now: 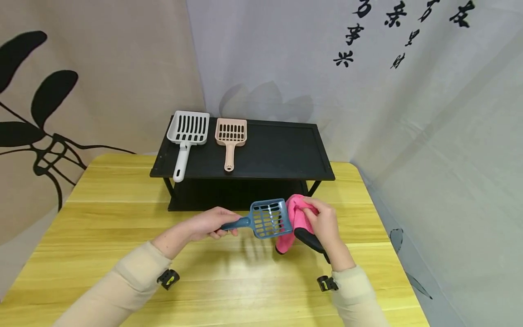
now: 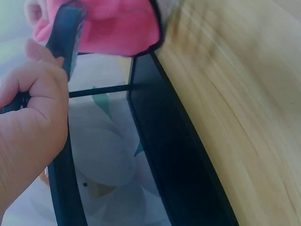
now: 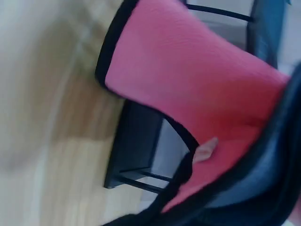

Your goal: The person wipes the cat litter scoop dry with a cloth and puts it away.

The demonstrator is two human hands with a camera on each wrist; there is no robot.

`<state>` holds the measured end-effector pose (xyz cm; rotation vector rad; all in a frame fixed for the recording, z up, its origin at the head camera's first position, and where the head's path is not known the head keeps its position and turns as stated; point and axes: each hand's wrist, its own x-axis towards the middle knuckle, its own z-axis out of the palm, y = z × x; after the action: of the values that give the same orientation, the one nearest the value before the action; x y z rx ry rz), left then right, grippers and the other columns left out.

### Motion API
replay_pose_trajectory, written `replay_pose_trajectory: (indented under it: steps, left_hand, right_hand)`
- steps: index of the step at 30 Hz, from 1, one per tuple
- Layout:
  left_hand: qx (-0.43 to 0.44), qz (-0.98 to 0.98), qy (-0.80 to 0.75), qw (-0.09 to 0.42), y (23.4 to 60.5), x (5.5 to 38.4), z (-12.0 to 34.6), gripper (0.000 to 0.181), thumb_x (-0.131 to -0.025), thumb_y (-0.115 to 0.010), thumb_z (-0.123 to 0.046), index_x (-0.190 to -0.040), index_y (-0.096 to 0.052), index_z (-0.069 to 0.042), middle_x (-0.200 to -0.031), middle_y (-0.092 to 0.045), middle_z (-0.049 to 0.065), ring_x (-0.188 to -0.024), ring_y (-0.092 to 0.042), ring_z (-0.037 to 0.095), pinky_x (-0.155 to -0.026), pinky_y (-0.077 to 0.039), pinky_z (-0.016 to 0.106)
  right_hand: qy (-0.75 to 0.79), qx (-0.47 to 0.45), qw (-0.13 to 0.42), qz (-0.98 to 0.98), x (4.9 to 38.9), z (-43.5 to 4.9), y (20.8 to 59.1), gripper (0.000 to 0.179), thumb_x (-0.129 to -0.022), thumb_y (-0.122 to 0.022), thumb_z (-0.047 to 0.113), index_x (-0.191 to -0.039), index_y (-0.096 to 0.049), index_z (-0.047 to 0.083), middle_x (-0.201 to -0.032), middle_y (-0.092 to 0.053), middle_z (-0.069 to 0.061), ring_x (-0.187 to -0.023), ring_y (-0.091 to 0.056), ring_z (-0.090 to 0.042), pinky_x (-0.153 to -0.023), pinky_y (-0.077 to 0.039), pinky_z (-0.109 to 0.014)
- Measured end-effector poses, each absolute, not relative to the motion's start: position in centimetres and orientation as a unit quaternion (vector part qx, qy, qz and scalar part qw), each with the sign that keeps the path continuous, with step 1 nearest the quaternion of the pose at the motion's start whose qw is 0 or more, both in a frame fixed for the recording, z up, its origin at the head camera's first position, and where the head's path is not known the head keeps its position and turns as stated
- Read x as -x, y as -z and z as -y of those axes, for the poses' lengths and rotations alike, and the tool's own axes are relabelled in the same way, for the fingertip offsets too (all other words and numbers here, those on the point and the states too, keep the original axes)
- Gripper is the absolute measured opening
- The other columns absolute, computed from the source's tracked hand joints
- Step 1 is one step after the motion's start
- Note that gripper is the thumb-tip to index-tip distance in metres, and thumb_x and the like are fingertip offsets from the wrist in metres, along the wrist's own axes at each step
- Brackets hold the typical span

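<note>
while the left hand (image 1: 212, 223) grips the blue slotted litter scoop (image 1: 269, 220) by its handle (image 1: 241, 222) above the worktop (image 1: 245, 290), i see the right hand (image 1: 325, 223) pinching the black-edged pink cloth (image 1: 296, 208) at the scoop's slotted end. i judge the scoop light, stiff and smooth, so a firm hold on the handle suits it; the cloth looks soft and limp, easily bunched.

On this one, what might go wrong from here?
The blue scoop, held by its handle in the left hand, might twist if pushed at its head. The pink cloth hangs loose and could snag in the slots. The white scoop reaches the front edge of the black shelf, so a bump might dislodge it.
</note>
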<state>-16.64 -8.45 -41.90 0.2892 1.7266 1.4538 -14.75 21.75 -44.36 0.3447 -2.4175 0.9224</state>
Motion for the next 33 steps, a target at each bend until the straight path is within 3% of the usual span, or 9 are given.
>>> replay_pose_trajectory:
  steps: [6, 11, 22, 33]
  left_hand:
    - [-0.112, -0.696, -0.558, 0.438, 41.9, 16.4, 7.6, 0.035, -0.101, -0.038, -0.021, -0.117, -0.057, 0.004, -0.07, -0.056, -0.003, -0.046, -0.031, 0.003, -0.045, -0.023, 0.015]
    - [-0.14, -0.722, -0.533, 0.419, 41.3, 16.1, 6.4, 0.033, -0.101, -0.039, -0.019, -0.115, -0.061, 0.002, -0.071, -0.056, -0.002, -0.047, -0.03, 0.005, -0.046, -0.021, 0.016]
    - [-0.155, -0.732, -0.528, 0.402, 40.6, 15.8, 6.8, 0.034, -0.101, -0.039, -0.016, -0.123, -0.059, 0.001, -0.069, -0.053, -0.002, -0.046, -0.024, 0.006, -0.045, -0.019, 0.018]
    - [-0.168, -0.713, -0.539, 0.415, 40.7, 15.8, 7.7, 0.033, -0.101, -0.041, -0.017, -0.12, -0.059, 0.003, -0.071, -0.052, -0.003, -0.046, -0.024, 0.007, -0.046, -0.019, 0.019]
  right_hand:
    - [-0.319, -0.203, 0.296, 0.877, 14.9, -19.6, 43.0, 0.024, -0.069, -0.079, -0.001, -0.092, -0.074, 0.001, -0.09, -0.072, -0.015, -0.086, -0.069, -0.029, -0.077, -0.055, -0.04]
    - [-0.235, -0.293, 0.249, 0.893, 15.0, -17.1, 43.6, 0.027, -0.071, -0.079, 0.009, -0.098, -0.073, 0.009, -0.096, -0.072, -0.005, -0.094, -0.067, -0.019, -0.083, -0.054, -0.032]
    - [-0.237, -0.25, 0.17, 0.923, 15.2, -18.0, 44.5, 0.024, -0.076, -0.075, 0.004, -0.097, -0.07, 0.013, -0.1, -0.069, -0.001, -0.092, -0.066, -0.018, -0.08, -0.055, -0.032]
    - [-0.285, -0.247, 0.198, 0.905, 15.2, -19.9, 44.3, 0.02, -0.072, -0.071, -0.011, -0.086, -0.068, 0.004, -0.091, -0.069, -0.011, -0.085, -0.067, -0.025, -0.075, -0.055, -0.037]
